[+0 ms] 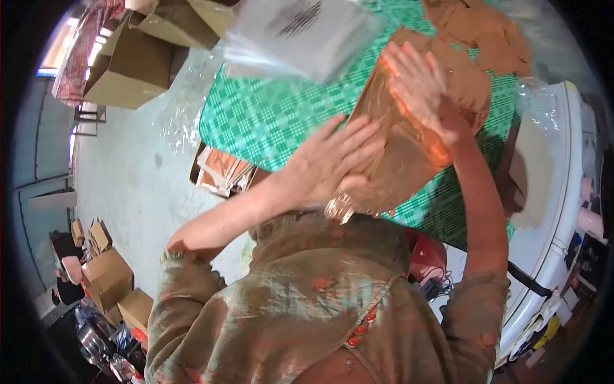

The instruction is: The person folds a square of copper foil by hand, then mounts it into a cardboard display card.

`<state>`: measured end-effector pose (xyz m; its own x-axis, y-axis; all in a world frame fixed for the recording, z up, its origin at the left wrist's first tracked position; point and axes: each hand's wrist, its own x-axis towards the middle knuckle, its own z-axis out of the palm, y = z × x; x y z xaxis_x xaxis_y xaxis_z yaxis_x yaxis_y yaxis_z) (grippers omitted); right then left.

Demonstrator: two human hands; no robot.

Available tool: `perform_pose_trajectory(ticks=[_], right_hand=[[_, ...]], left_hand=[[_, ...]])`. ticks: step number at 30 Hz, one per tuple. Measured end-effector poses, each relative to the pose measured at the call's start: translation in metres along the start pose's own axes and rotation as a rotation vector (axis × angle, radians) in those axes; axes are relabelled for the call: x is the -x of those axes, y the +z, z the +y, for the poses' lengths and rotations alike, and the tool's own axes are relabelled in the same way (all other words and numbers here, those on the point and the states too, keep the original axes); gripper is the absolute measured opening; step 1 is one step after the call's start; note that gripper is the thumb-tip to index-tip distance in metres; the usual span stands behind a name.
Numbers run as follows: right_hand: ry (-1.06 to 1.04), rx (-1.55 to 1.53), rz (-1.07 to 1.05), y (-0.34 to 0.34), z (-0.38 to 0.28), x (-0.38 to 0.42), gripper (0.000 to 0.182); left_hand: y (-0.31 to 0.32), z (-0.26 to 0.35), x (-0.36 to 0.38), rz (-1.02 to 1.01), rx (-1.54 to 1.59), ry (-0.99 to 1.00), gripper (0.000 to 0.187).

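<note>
A flat brown packet [400, 157] lies across the green checked tablecloth [256, 121]; its near end is crinkled and glossy like clear plastic film. My left hand [336, 153] rests on its near left part, fingers stretched out and palm down. Farther up on the right, my right hand [419, 89] lies flat on the same packet with its fingers extended. A bright orange glow runs along this hand's edge and the packet beside it. Neither hand grips anything. What the packet contains cannot be made out.
A stack of clear plastic bags [300, 38] with dark print sits at the table's far side. More brown pieces [480, 35] lie at the far right. Open cardboard boxes [137, 64] stand at far left, and a box of papers [224, 169] is below the table edge.
</note>
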<state>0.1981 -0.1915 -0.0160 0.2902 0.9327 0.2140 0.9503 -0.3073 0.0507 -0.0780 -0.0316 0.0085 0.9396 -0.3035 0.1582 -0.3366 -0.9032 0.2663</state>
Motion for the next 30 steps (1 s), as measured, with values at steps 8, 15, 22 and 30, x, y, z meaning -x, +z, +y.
perform_pose_trajectory(ticks=[8,15,22,30], right_hand=[[0.000,0.035,-0.015,-0.005,-0.004,-0.001,0.066],[0.072,-0.147,0.007,-0.001,-0.008,-0.004,0.062],[0.181,-0.084,0.029,-0.004,0.009,0.006,0.057],[0.431,0.220,0.101,-0.007,0.064,0.034,0.057]], left_hand=[[-0.019,-0.020,-0.057,0.203,0.090,0.030,0.076],[0.022,-0.031,-0.095,0.238,0.029,-0.018,0.082],[0.019,-0.029,-0.096,0.157,-0.052,-0.028,0.082],[0.019,-0.029,-0.097,0.139,-0.085,-0.027,0.071]])
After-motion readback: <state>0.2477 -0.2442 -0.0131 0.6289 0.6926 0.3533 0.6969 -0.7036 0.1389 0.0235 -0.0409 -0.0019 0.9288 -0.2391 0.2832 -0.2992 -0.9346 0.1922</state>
